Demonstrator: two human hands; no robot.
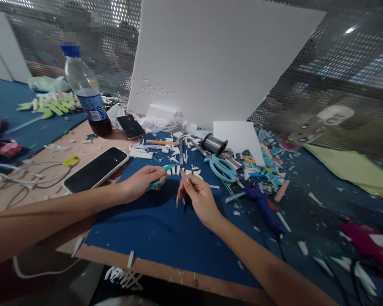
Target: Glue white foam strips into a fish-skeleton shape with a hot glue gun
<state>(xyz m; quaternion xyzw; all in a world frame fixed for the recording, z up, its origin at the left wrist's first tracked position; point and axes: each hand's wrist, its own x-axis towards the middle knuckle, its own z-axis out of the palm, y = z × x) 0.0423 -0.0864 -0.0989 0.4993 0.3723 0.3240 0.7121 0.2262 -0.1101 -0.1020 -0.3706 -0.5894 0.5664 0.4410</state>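
Observation:
My left hand [140, 182] is closed around a teal-handled craft knife [161, 176] whose tip points right. My right hand [196, 195] pinches a small white foam sliver [182, 173] between thumb and fingers, just right of the knife tip. Both hands hover over a dark blue mat [166, 229]. Small white foam offcuts [178, 170] lie on the mat just beyond the fingers.
A white-cased phone [95, 169] lies to the left, a second dark phone [130, 126] and a drink bottle [87, 95] behind it. Teal scissors [221, 165], a wire spool [214, 143], a blue glue gun [263, 206] and a large white foam board [217, 59] are to the right and back.

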